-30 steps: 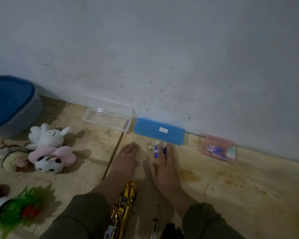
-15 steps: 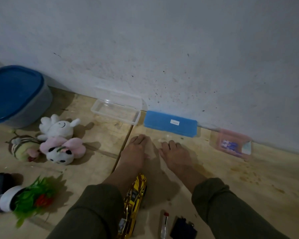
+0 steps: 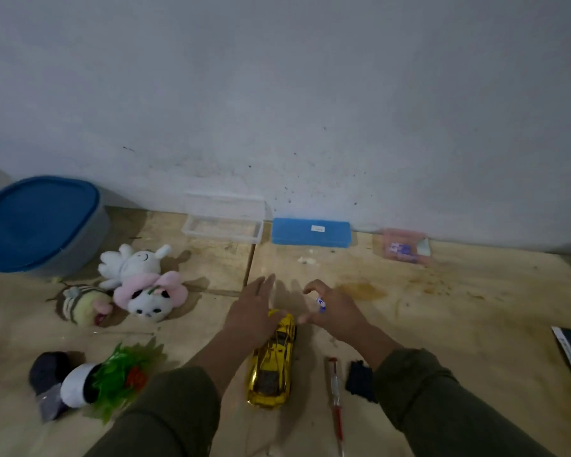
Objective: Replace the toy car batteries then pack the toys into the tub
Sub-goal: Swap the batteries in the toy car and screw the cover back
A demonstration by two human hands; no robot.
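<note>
Both hands have drawn back from the blue case at the wall toward the person, the right hand [image 3: 335, 313] now raised and curled around a small blue-and-white battery [image 3: 321, 304], the left hand [image 3: 253, 315] spread flat over the gold toy car's [image 3: 272, 361] front end.

Glossy yellow toy car [image 3: 272, 364] lies between plush animal toys [image 3: 136, 285] at left and red-handled screwdriver [image 3: 336, 394] at right; lidded blue-grey plastic tub [image 3: 37, 225] stands far left against wall
</note>
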